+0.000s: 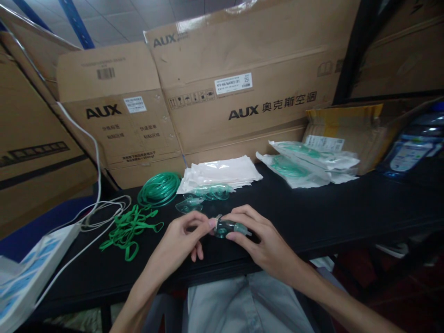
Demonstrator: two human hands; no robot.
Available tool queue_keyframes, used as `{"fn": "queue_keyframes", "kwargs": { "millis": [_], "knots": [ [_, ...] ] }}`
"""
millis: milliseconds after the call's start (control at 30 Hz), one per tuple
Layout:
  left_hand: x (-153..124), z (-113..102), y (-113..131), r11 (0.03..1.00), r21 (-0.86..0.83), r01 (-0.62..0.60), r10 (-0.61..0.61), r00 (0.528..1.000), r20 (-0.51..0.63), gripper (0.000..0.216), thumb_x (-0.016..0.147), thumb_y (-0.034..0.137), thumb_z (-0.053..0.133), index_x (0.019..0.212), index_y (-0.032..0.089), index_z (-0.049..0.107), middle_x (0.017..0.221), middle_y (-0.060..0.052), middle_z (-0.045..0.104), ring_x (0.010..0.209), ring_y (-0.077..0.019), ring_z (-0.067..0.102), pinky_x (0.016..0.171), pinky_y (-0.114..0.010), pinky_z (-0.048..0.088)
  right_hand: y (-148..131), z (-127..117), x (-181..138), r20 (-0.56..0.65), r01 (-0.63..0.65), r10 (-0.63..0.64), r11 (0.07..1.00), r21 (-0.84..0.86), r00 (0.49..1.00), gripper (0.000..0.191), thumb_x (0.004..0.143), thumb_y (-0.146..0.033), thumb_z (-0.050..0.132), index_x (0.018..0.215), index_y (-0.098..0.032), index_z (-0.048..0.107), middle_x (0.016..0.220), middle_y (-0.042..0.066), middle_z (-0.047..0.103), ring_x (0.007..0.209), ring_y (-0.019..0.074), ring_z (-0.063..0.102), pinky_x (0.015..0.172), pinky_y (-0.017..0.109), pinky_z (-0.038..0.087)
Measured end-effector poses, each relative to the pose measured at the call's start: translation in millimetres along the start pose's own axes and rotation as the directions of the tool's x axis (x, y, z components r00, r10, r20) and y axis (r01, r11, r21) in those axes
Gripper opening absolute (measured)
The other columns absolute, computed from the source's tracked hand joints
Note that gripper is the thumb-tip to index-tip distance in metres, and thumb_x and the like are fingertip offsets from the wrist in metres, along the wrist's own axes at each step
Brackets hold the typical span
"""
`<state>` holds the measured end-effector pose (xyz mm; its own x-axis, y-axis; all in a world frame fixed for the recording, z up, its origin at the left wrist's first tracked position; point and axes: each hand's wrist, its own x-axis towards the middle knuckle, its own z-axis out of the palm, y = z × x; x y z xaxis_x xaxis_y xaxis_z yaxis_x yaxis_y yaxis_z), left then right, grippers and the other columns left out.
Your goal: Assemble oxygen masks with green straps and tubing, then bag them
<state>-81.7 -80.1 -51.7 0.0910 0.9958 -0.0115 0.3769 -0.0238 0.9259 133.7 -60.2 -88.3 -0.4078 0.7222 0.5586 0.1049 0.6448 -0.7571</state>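
A clear green oxygen mask (229, 226) is held just above the front of the black table, its connector end pointing right. My right hand (265, 238) is closed around it, with the thumb on the near side and the fingers over the far side. At the mask's left end, near a small pale metal-looking strip, my left hand (185, 233) pinches the edge between thumb and forefinger; its other fingers curl below. More clear green masks (211, 192) lie just beyond my hands. Part of the held mask is hidden by my fingers.
Green elastic straps (130, 229) and coiled green tubing (159, 189) lie left. White bags (225, 171) are stacked behind the masks. Packed tubing sets (312, 162) lie right, near a bottle (414, 143). A power strip (38, 273) with white cables stands left; cardboard boxes (249, 64) line the back.
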Motion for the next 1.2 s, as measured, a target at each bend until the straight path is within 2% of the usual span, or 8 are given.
{"fn": "queue_keyframes", "kwargs": {
  "millis": [167, 267, 367, 500, 667, 833, 1033, 1200],
  "knots": [
    [-2.2, 12.0, 1.7, 1.0, 0.003, 0.005, -0.005, 0.998, 0.06, 0.05, 0.092, 0.063, 0.059, 0.1, 0.014, 0.069, 0.046, 0.004, 0.054, 0.037, -0.0085, 0.043, 0.038, -0.017, 0.03, 2.2, 2.8, -1.8, -0.046, 0.057, -0.059, 0.998, -0.031, 0.997, 0.028, 0.092, -0.019, 0.072, 0.119, -0.027, 0.073, 0.114, 0.006, 0.064, 0.106, 0.0197, 0.065, 0.095, 0.031, 0.052],
    [-4.5, 17.1, 2.3, 0.998, -0.056, -0.039, 0.04, 0.999, 0.02, 0.05, 0.092, 0.064, 0.06, 0.102, 0.015, 0.067, 0.048, 0.005, 0.054, 0.038, -0.0066, 0.035, 0.039, -0.017, 0.023, 3.9, 2.1, -2.2, -0.069, 0.058, -0.056, 0.998, 0.021, 0.996, 0.034, 0.087, -0.023, 0.08, 0.119, -0.027, 0.071, 0.12, 0.007, 0.063, 0.114, 0.0214, 0.063, 0.1, 0.033, 0.05],
    [-6.4, 18.5, 2.4, 0.991, -0.086, -0.103, 0.104, 0.995, 0.006, 0.047, 0.093, 0.062, 0.06, 0.095, 0.016, 0.066, 0.049, 0.004, 0.054, 0.041, -0.0069, 0.036, 0.041, -0.017, 0.023, 3.0, -0.9, -1.2, -0.069, -0.051, 0.068, 0.972, 0.23, 0.995, 0.042, 0.087, -0.031, 0.08, 0.126, -0.025, 0.066, 0.125, 0.007, 0.064, 0.117, 0.0222, 0.063, 0.102, 0.034, 0.049],
    [-6.7, 16.3, 1.9, 0.964, -0.097, -0.246, 0.248, 0.969, 0.004, 0.046, 0.091, 0.061, 0.065, 0.084, 0.015, 0.068, 0.059, 0.002, 0.056, 0.046, -0.0076, 0.044, 0.043, -0.019, 0.03, -3.1, -6.0, 0.9, 0.096, -0.261, 0.244, 0.854, 0.451, 0.965, 0.033, 0.094, -0.04, 0.069, 0.119, -0.019, 0.069, 0.107, 0.006, 0.072, 0.101, 0.0201, 0.067, 0.091, 0.033, 0.052],
    [-2.7, 13.1, -4.5, 0.951, -0.082, -0.298, 0.302, 0.953, 0.039, 0.04, 0.092, 0.054, 0.068, 0.084, 0.015, 0.073, 0.082, -0.004, 0.064, 0.05, -0.0069, 0.052, 0.045, -0.021, 0.035, -8.1, -9.2, -0.3, 0.146, -0.347, 0.33, 0.712, 0.61, 0.933, 0.04, 0.081, -0.038, 0.084, 0.112, -0.022, 0.065, 0.103, 0.003, 0.071, 0.099, 0.0182, 0.066, 0.088, 0.03, 0.05],
    [0.1, 14.1, -7.7, 0.959, -0.061, -0.276, 0.279, 0.958, 0.063, 0.037, 0.092, 0.051, 0.067, 0.09, 0.015, 0.075, 0.086, -0.004, 0.063, 0.051, -0.0081, 0.055, 0.044, -0.021, 0.036, -4.6, -8.1, -1.9, 0.143, -0.344, 0.346, 0.639, 0.688, 0.927, 0.04, 0.076, -0.034, 0.089, 0.108, -0.022, 0.067, 0.101, 0.002, 0.072, 0.099, 0.0181, 0.066, 0.089, 0.029, 0.049],
    [-1.9, 14.8, -4.4, 0.95, -0.074, -0.303, 0.308, 0.949, 0.07, 0.028, 0.095, 0.043, 0.067, 0.092, 0.017, 0.076, 0.085, -0.002, 0.061, 0.053, -0.007, 0.055, 0.049, -0.021, 0.04, -6.6, -5.2, -1.2, 0.187, -0.386, 0.396, 0.512, 0.767, 0.899, 0.029, 0.084, -0.039, 0.081, 0.102, -0.016, 0.076, 0.094, 0.006, 0.075, 0.09, 0.0179, 0.068, 0.083, 0.029, 0.05],
    [-5.3, 15.3, -4.6, 0.947, -0.099, -0.307, 0.316, 0.944, 0.094, 0.026, 0.094, 0.041, 0.07, 0.087, 0.017, 0.076, 0.086, -0.002, 0.061, 0.053, -0.0063, 0.056, 0.051, -0.02, 0.043, -11.7, -5.6, -2.2, 0.17, -0.412, 0.431, 0.568, 0.712, 0.886, 0.028, 0.081, -0.04, 0.084, 0.093, -0.015, 0.079, 0.084, 0.004, 0.075, 0.079, 0.015, 0.066, 0.075, 0.026, 0.047]
  ]
}}
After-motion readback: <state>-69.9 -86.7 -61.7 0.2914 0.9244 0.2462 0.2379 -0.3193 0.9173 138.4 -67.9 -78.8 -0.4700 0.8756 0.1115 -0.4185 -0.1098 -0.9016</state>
